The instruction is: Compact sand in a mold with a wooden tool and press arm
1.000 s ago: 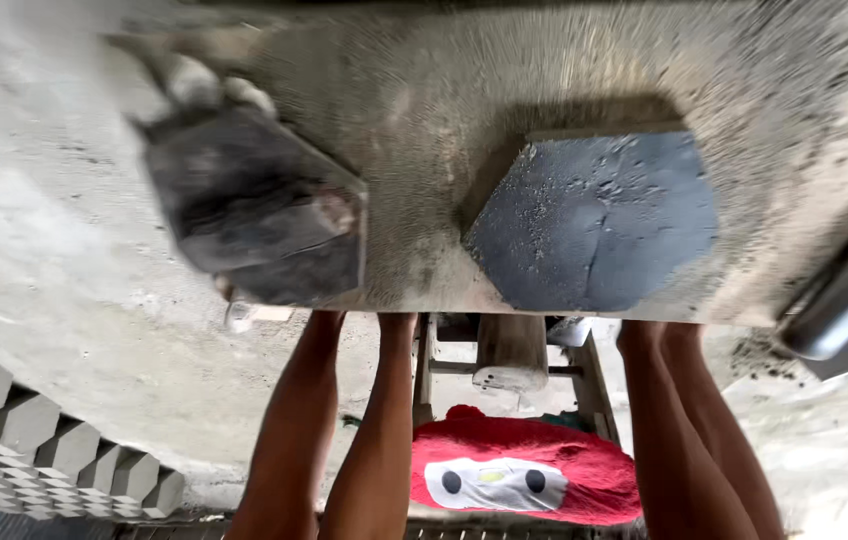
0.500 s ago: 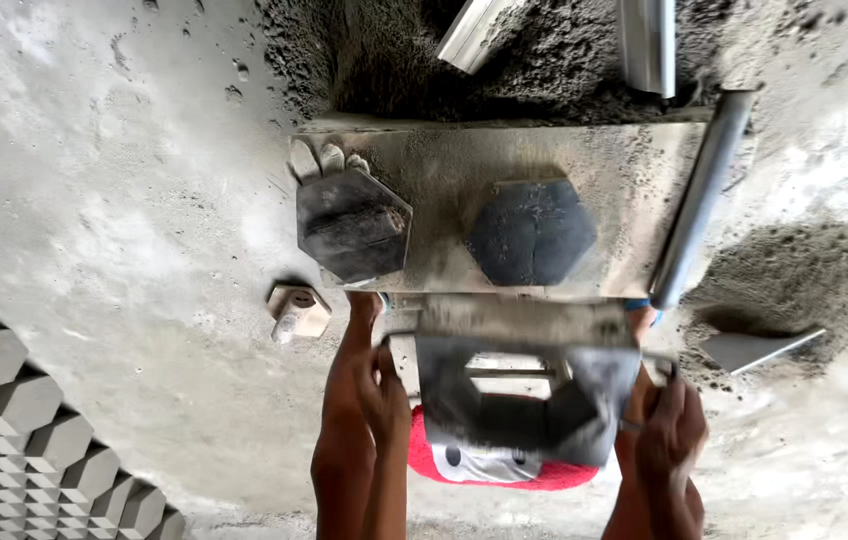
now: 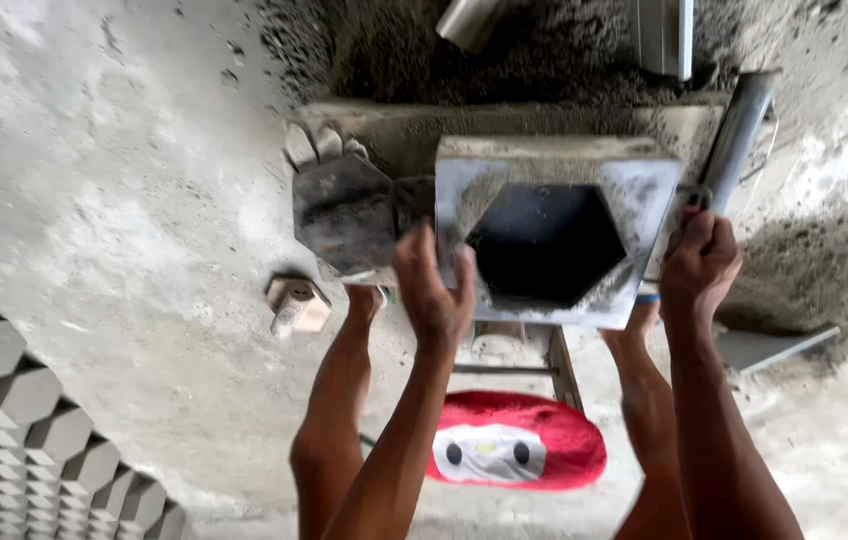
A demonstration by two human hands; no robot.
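Both my hands hold a square grey metal mould (image 3: 644, 200) with a hexagonal opening. My left hand (image 3: 434, 290) grips its left edge and my right hand (image 3: 699, 260) grips a handle on its right side. The mould is over the right part of a dusty metal table (image 3: 394, 125). The inside of the opening is dark, and I cannot tell what lies in it. To the left of the mould a dark grey hexagonal concrete block (image 3: 344, 215) rests on the table, with the pale fingertips of a glove (image 3: 314, 145) sticking out behind it.
A pile of dark wet concrete mix (image 3: 544, 50) lies beyond the table. A metal pipe (image 3: 739, 130) leans at the right. A small wooden block (image 3: 294, 305) sits on the floor. Several hexagonal pavers (image 3: 4, 400) are laid out at bottom left. A red item (image 3: 514, 450) lies between two limbs below.
The mould has gone from low, near my body, up over the right side of the table. It now covers the right hexagonal block. The view has moved closer.
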